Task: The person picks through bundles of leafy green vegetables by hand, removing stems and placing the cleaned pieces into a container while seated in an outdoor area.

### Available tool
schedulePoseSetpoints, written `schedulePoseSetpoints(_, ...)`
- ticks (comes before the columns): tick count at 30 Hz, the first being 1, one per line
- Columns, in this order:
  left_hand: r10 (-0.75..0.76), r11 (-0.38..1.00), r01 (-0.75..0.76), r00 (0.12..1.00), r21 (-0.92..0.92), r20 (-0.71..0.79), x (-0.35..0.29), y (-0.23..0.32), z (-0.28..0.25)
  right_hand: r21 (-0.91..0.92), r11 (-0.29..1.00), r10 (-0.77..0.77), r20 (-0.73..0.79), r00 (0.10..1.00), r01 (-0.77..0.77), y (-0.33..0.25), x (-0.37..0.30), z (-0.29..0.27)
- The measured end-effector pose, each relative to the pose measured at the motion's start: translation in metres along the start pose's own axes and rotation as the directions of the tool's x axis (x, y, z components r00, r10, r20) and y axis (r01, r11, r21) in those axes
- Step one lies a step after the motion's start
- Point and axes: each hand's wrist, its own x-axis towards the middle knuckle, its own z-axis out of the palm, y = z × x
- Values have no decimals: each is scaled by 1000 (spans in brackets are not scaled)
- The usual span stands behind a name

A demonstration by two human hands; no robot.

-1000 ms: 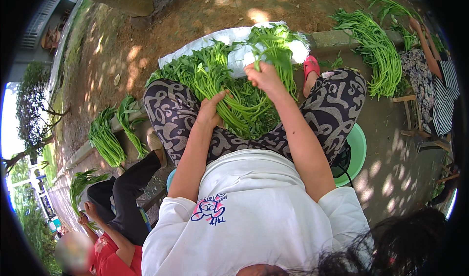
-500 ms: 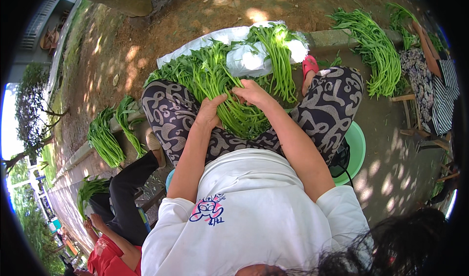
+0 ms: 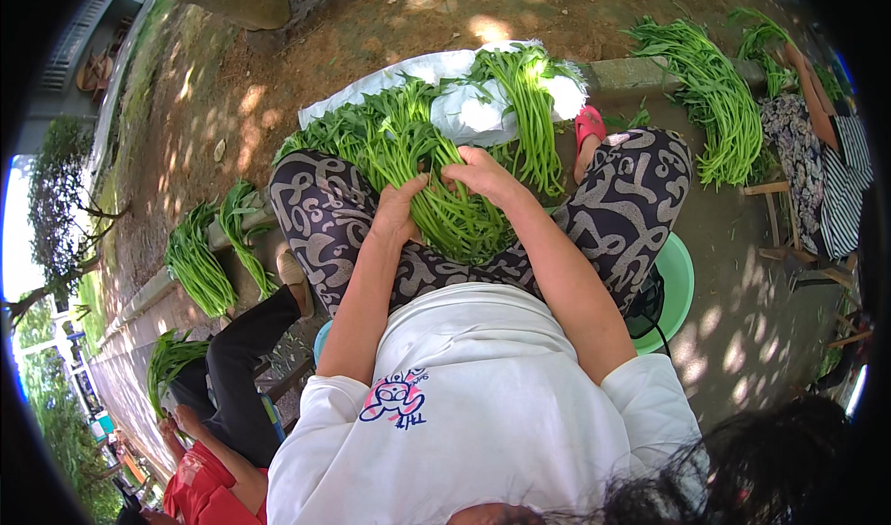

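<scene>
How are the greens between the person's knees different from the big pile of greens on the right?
The greens between the knees have the left hand and right hand on them; neither of those hands touches the right-hand pile. The greens between the knees reach onto a white sheet; the right-hand pile lies across a curb. Both have long green stems and leaves.

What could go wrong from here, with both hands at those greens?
Stems might bend or snap: the left hand and right hand meet closely at the greens, their fingers partly hidden.

Beside the pink shoe lies a separate bunch; if that foot shifts, it might crush some stems.
</scene>
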Motion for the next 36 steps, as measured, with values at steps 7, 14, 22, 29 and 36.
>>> schedulePoseSetpoints(7, 52, 998, -55, 997, -39, -63, 3, 0, -3, 66, 996, -46, -128, 991, 55, -7, 0, -9)
schedulePoseSetpoints(14, 114, 981, -136, 981, -139, -156, 11, -1, -20, 353, 914, 25, -544, 839, 201, -13, 3, -36)
schedulePoseSetpoints(22, 81, 990, -100, 979, -96, -189, 12, 0, -19, 214, 932, -149, -509, 848, 292, -22, 0, -31)
schedulePoseSetpoints(29, -42, 999, 42, 999, -8, -21, 9, -4, -16, -83, 990, -108, 102, 989, 116, -14, -6, 3)
schedulePoseSetpoints(36, -74, 997, 74, 997, 14, 15, 0, 1, -7, -496, 820, -302, 48, 952, 285, -5, -5, 14)
